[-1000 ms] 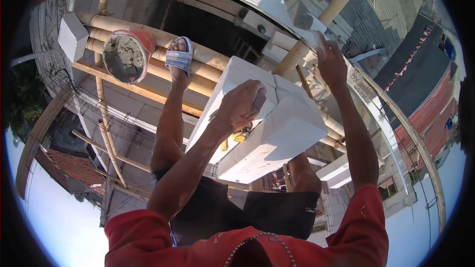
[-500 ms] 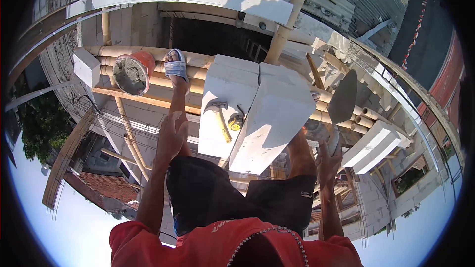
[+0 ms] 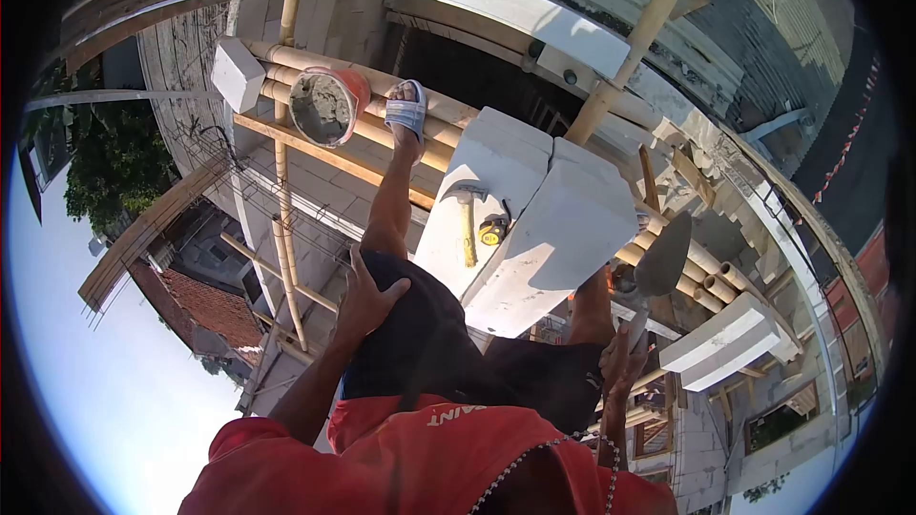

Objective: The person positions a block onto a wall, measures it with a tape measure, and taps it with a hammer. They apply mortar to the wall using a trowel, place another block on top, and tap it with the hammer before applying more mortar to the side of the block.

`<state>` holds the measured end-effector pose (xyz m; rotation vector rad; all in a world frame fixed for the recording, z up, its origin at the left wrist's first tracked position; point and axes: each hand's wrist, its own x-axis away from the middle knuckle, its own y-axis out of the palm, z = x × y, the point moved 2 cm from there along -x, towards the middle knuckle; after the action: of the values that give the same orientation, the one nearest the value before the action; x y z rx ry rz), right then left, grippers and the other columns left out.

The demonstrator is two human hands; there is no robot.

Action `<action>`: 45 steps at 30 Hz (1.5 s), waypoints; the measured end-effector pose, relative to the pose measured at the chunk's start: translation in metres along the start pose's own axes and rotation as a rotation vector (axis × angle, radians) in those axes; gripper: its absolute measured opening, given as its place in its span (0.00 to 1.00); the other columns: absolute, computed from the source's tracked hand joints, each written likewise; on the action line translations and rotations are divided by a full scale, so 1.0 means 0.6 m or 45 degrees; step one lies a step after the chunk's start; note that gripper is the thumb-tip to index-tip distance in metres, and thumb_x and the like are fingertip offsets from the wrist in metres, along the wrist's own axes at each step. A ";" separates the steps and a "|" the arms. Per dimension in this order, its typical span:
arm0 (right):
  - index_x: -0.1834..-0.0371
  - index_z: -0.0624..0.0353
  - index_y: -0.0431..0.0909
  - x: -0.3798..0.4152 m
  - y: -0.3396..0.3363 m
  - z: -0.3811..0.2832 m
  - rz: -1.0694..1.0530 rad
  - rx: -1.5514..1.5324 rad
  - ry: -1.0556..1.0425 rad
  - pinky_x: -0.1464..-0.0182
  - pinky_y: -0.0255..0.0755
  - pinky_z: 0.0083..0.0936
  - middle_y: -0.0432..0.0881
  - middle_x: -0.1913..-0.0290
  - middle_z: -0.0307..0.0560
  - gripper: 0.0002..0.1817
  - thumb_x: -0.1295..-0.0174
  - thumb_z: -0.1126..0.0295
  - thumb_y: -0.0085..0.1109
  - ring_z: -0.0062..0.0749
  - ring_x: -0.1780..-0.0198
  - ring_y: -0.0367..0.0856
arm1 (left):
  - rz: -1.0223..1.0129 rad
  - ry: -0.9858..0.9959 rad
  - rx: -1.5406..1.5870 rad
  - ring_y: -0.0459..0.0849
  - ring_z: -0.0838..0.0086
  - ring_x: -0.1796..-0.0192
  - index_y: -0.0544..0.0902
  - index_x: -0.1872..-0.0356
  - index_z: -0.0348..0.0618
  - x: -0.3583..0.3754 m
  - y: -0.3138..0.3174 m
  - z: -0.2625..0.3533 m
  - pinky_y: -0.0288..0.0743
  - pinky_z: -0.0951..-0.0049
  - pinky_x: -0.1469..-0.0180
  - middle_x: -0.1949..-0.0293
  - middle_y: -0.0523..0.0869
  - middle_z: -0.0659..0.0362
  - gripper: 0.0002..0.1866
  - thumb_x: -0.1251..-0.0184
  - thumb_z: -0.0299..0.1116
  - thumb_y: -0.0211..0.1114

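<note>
My left hand (image 3: 368, 299) lies on my left thigh with its fingers apart, holding nothing. On the other side, my right hand (image 3: 622, 362) is closed round the handle of a trowel (image 3: 664, 259), whose grey blade points up and away from me. Between my legs two large white blocks (image 3: 572, 219) sit side by side. A claw hammer (image 3: 468, 229) with a yellowish handle lies on the left block, and a yellow and black tape measure (image 3: 493, 232) is beside it. Left of my sandalled foot stands an orange-red bucket (image 3: 359, 89) with wet grey mortar inside.
Bamboo poles (image 3: 444, 129) form the scaffold under my feet, with open drops below. A smaller white block (image 3: 238, 76) is at the far left. More white blocks (image 3: 720, 348) rest at the right. An upright bamboo pole (image 3: 634, 43) rises beyond the blocks.
My left hand has come back from near my shin onto my thigh. The camera view has tilted and shifted, so the scene sits further right. My right hand still grips the trowel.
</note>
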<state>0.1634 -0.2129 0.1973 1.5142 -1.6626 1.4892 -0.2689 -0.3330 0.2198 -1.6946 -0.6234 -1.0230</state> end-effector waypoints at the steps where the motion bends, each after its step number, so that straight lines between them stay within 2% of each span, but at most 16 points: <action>1: 0.58 0.58 0.71 0.000 0.003 -0.008 -0.015 0.011 -0.035 0.84 0.60 0.17 0.69 0.80 0.35 0.19 0.29 0.52 0.60 0.16 0.84 0.67 | -0.010 -0.054 -0.006 0.67 0.37 0.27 0.43 0.21 0.30 -0.013 -0.001 0.010 0.64 0.46 0.28 0.27 0.61 0.29 0.63 0.43 0.57 0.75; 7: 0.61 0.63 0.74 -0.007 0.043 -0.028 -0.135 0.325 -0.416 0.74 0.64 0.26 0.69 0.78 0.38 0.18 0.27 0.55 0.57 0.24 0.78 0.68 | 0.123 -0.128 -0.069 0.70 0.40 0.29 0.51 0.23 0.34 -0.028 -0.008 0.028 0.68 0.45 0.31 0.30 0.66 0.34 0.57 0.45 0.52 0.76; 8: 0.55 0.67 0.78 0.001 0.050 -0.031 -0.174 0.402 -0.342 0.66 0.69 0.31 0.74 0.75 0.45 0.19 0.28 0.57 0.57 0.30 0.71 0.73 | 0.130 -0.112 -0.066 0.71 0.40 0.29 0.52 0.23 0.35 -0.030 -0.007 0.030 0.69 0.45 0.31 0.30 0.66 0.35 0.56 0.44 0.52 0.76; 11: 0.41 0.66 0.75 0.028 0.114 -0.081 -0.339 0.406 -0.442 0.77 0.63 0.20 0.72 0.76 0.36 0.22 0.26 0.57 0.54 0.18 0.78 0.70 | 0.170 -0.110 -0.050 0.72 0.41 0.30 0.53 0.23 0.38 -0.034 -0.005 0.025 0.69 0.46 0.32 0.31 0.67 0.37 0.54 0.44 0.51 0.76; 13: 0.40 0.67 0.74 0.022 0.148 -0.078 -0.385 0.710 -0.827 0.76 0.65 0.21 0.73 0.75 0.37 0.23 0.26 0.58 0.55 0.19 0.77 0.71 | 0.208 -0.114 -0.039 0.73 0.42 0.31 0.54 0.23 0.39 -0.035 -0.005 0.023 0.70 0.45 0.32 0.31 0.68 0.38 0.53 0.44 0.50 0.75; 16: 0.40 0.67 0.75 0.041 0.225 -0.136 -0.486 0.717 -1.364 0.77 0.66 0.22 0.74 0.75 0.38 0.23 0.27 0.58 0.57 0.20 0.78 0.72 | 0.200 -0.101 0.018 0.73 0.42 0.31 0.54 0.23 0.40 -0.036 -0.008 0.019 0.71 0.46 0.33 0.31 0.68 0.38 0.53 0.44 0.50 0.75; 18: 0.41 0.68 0.76 0.064 0.302 -0.181 -0.842 0.567 -0.878 0.77 0.68 0.25 0.78 0.74 0.43 0.25 0.28 0.55 0.58 0.25 0.79 0.76 | 0.167 -0.112 0.037 0.72 0.43 0.30 0.54 0.23 0.41 -0.042 -0.005 0.015 0.71 0.47 0.33 0.31 0.67 0.39 0.53 0.43 0.50 0.75; 19: 0.40 0.68 0.76 0.075 0.348 -0.187 -1.112 0.492 -0.210 0.76 0.71 0.28 0.81 0.72 0.47 0.27 0.28 0.53 0.58 0.30 0.79 0.80 | 0.190 -0.133 0.062 0.72 0.43 0.30 0.54 0.23 0.41 -0.043 -0.012 0.005 0.71 0.47 0.33 0.31 0.67 0.39 0.53 0.43 0.50 0.75; 25: 0.60 0.62 0.76 0.091 0.609 -0.212 -1.463 0.422 0.063 0.81 0.69 0.27 0.76 0.77 0.41 0.23 0.27 0.49 0.57 0.26 0.85 0.74 | 0.254 -0.083 0.074 0.71 0.42 0.30 0.54 0.23 0.42 -0.042 -0.003 0.004 0.71 0.46 0.33 0.32 0.67 0.40 0.52 0.42 0.47 0.76; 28: 0.69 0.61 0.76 0.095 0.742 -0.176 -1.581 0.144 0.241 0.81 0.68 0.27 0.76 0.77 0.40 0.25 0.29 0.47 0.58 0.25 0.81 0.76 | 0.227 -0.018 0.127 0.73 0.42 0.33 0.54 0.23 0.42 -0.038 -0.019 0.008 0.72 0.44 0.36 0.34 0.69 0.41 0.52 0.43 0.47 0.76; 29: 0.65 0.63 0.75 0.108 0.785 -0.158 -1.429 0.169 0.304 0.81 0.66 0.22 0.75 0.74 0.41 0.21 0.31 0.52 0.61 0.25 0.76 0.76 | 0.211 -0.042 0.115 0.73 0.41 0.33 0.54 0.23 0.41 -0.040 -0.026 0.012 0.72 0.44 0.36 0.35 0.69 0.41 0.51 0.42 0.46 0.76; 31: 0.75 0.61 0.76 0.099 0.878 -0.116 -1.570 0.251 0.215 0.79 0.70 0.35 0.78 0.79 0.47 0.24 0.33 0.50 0.58 0.34 0.80 0.76 | 0.157 -0.082 0.079 0.74 0.41 0.35 0.53 0.23 0.40 -0.037 -0.028 0.018 0.72 0.43 0.38 0.37 0.70 0.41 0.50 0.41 0.44 0.75; 32: 0.74 0.61 0.75 0.122 0.875 -0.159 -1.528 0.139 0.307 0.79 0.72 0.31 0.76 0.78 0.47 0.22 0.31 0.53 0.60 0.31 0.78 0.77 | 0.144 -0.067 0.034 0.74 0.41 0.35 0.53 0.23 0.40 -0.040 -0.018 0.011 0.72 0.43 0.38 0.37 0.69 0.41 0.50 0.41 0.44 0.74; 33: 0.77 0.62 0.75 0.133 0.897 -0.155 -1.359 0.228 0.128 0.82 0.71 0.33 0.75 0.81 0.48 0.23 0.30 0.55 0.58 0.33 0.82 0.76 | 0.147 -0.059 -0.004 0.74 0.41 0.34 0.53 0.23 0.40 -0.048 -0.006 -0.001 0.72 0.42 0.39 0.37 0.69 0.40 0.50 0.40 0.44 0.74; 41: 0.72 0.66 0.73 0.140 0.953 -0.138 -1.376 -0.086 0.390 0.92 0.58 0.31 0.74 0.81 0.50 0.20 0.28 0.59 0.55 0.36 0.85 0.75 | 0.104 -0.038 -0.112 0.73 0.38 0.34 0.49 0.23 0.37 -0.046 -0.005 -0.010 0.71 0.40 0.40 0.34 0.66 0.38 0.48 0.37 0.40 0.69; 45: 0.71 0.67 0.72 0.136 0.924 -0.139 -1.370 -0.148 0.453 0.90 0.65 0.34 0.73 0.82 0.50 0.18 0.29 0.62 0.55 0.38 0.83 0.76 | 0.144 -0.025 -0.121 0.73 0.38 0.35 0.50 0.23 0.36 -0.050 0.002 -0.010 0.72 0.41 0.40 0.35 0.66 0.38 0.47 0.36 0.39 0.68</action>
<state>-0.3853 -0.2730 0.0686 1.5458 -0.5118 0.9314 -0.2849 -0.3371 0.1943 -1.8038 -0.4924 -0.9698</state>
